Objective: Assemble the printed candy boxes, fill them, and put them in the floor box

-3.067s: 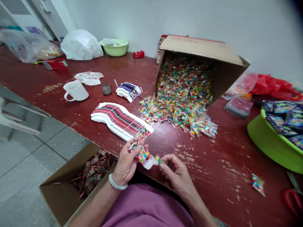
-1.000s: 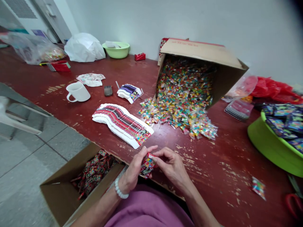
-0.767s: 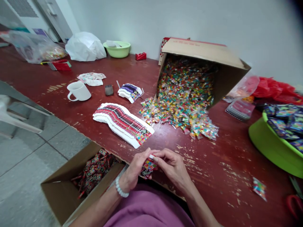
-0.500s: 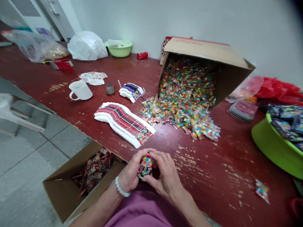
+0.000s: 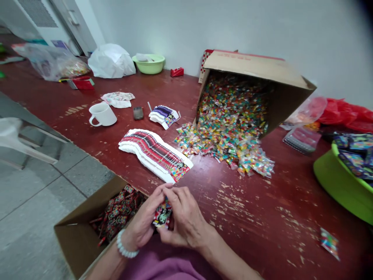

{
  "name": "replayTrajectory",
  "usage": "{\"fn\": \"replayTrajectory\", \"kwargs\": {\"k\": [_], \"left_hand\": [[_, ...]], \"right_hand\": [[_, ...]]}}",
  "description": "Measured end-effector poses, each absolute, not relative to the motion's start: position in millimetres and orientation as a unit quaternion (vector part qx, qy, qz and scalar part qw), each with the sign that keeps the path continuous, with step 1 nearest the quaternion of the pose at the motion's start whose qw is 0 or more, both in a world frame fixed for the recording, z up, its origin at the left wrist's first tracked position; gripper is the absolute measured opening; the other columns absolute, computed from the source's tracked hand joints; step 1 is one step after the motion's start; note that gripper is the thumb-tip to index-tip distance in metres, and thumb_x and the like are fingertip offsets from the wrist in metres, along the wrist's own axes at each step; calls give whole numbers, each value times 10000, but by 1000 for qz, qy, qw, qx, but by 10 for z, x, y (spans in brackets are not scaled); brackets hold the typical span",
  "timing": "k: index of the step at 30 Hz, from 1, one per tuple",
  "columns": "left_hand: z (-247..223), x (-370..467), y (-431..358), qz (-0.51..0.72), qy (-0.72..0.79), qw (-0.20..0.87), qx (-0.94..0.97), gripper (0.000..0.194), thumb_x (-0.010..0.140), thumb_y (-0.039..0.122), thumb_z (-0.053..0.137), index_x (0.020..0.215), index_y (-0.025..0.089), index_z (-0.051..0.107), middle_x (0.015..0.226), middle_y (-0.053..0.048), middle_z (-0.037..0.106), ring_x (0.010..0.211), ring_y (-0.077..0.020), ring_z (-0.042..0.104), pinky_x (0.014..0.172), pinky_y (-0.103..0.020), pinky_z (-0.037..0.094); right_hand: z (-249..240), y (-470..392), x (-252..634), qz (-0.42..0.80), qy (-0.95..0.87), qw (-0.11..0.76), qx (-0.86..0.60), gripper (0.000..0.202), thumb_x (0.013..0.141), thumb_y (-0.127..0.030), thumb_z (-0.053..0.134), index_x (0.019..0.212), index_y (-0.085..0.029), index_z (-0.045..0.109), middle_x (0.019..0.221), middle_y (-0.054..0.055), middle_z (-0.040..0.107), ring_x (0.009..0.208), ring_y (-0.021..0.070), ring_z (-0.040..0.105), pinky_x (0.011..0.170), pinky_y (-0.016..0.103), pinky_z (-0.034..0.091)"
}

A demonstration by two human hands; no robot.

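Note:
Both my hands are closed round a small printed packet [image 5: 162, 217], black and red with bright coloured spots, low in front of my body. My left hand [image 5: 142, 219], with a pale bead bracelet at the wrist, grips its left side. My right hand [image 5: 186, 219] covers its right side, so part of the packet is hidden. Just beyond my fingertips lies an overlapping row of flat red-and-white printed packets [image 5: 155, 153]. Below my left hand stands an open carton [image 5: 72, 241] holding many similar filled red packets [image 5: 121, 214].
A tipped carton [image 5: 247, 64] spills small clear sachets of coloured candy [image 5: 233, 136] on the red table [image 5: 247, 217]. One loose sachet [image 5: 329, 243] lies right, near a green basin [image 5: 329, 186] of dark packets. A white mug [image 5: 103, 114] and purple packets [image 5: 163, 116] stand left.
My two hands have shifted left with the packet, towards the open carton. The right hand now covers more of the packet. The view has tilted slightly.

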State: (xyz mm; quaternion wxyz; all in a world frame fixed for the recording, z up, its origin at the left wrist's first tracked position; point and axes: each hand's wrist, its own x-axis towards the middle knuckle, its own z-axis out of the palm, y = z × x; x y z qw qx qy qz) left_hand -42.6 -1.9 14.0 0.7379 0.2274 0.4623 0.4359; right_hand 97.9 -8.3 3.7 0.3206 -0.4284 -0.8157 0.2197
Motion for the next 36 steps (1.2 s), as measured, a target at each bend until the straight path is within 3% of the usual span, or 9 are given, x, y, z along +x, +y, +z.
{"fn": "replayTrajectory", "kwargs": {"k": [6, 8, 11, 15, 19, 22, 25, 31, 36], "left_hand": [[23, -1043, -185, 431, 589, 632, 262, 548, 803, 449, 700, 1285, 246, 535, 839, -33, 699, 543, -160, 615, 509, -259, 507], [-63, -1373, -201, 415, 683, 500, 334, 565, 738, 466, 746, 1232, 245, 584, 988, -61, 701, 756, -217, 673, 635, -281, 541], [-183, -1803, -199, 318, 779, 298, 452, 591, 729, 547, 686, 1223, 234, 595, 1238, -104, 622, 1162, -331, 568, 970, -425, 471], [-209, -1865, -158, 301, 755, 306, 495, 608, 792, 596, 561, 1263, 212, 552, 1246, -119, 621, 1138, -312, 596, 984, -454, 465], [-109, -1433, -65, 367, 701, 322, 520, 505, 840, 520, 562, 1228, 197, 568, 1180, -100, 651, 1062, -261, 631, 956, -398, 487], [-2, -1074, 40, 388, 668, 319, 549, 428, 866, 452, 558, 1209, 199, 591, 1160, -100, 655, 1022, -248, 634, 941, -395, 487], [125, -798, 162, 390, 612, 392, 565, 412, 865, 415, 596, 1219, 204, 602, 1218, -104, 646, 1072, -254, 615, 965, -394, 461], [244, -383, 240, 231, 300, 845, 379, 471, 797, 460, 694, 1129, 129, 651, 1028, -148, 729, 891, -255, 702, 798, -345, 526], [158, -184, 102, 200, 221, 915, 272, 542, 641, 436, 828, 1053, 114, 683, 779, -98, 723, 624, -234, 717, 570, -281, 534]], "right_hand": [[-39, 288, 1019, 251, -793, 344, -435, 835, 683, -534, 778, 1352, -183, 422, 1267, 148, 542, 1143, 299, 521, 974, 440, 452], [-162, 536, 1170, 203, -753, 354, -516, 708, 764, -478, 744, 1332, -176, 447, 1245, 157, 549, 1137, 301, 521, 969, 458, 446], [-364, 851, 1355, 152, -718, 310, -605, 678, 784, -496, 723, 1318, -151, 485, 1243, 185, 547, 1136, 333, 509, 942, 484, 436], [-538, 990, 1388, 160, -677, 269, -667, 641, 714, -574, 740, 1189, -168, 593, 1223, 179, 554, 1119, 372, 486, 930, 530, 389], [-589, 973, 1382, 299, -543, 418, -664, 562, 616, -562, 789, 995, -178, 633, 1071, 131, 610, 1063, 347, 508, 916, 492, 384], [-516, 929, 1481, 395, -490, 470, -619, 452, 732, -594, 669, 915, -185, 606, 877, 67, 650, 840, 251, 586, 785, 387, 458], [-311, 787, 1614, 456, -484, 476, -575, 403, 800, -585, 613, 887, -192, 600, 819, 40, 675, 741, 202, 610, 698, 317, 480], [149, 348, 1663, 651, -446, 450, -418, 256, 822, -433, 716, 883, -199, 634, 809, 18, 681, 682, 139, 592, 650, 251, 474], [216, 213, 1617, 682, -422, 452, -389, 201, 879, -387, 673, 948, -201, 637, 808, 10, 660, 596, 88, 538, 553, 199, 436]]}}
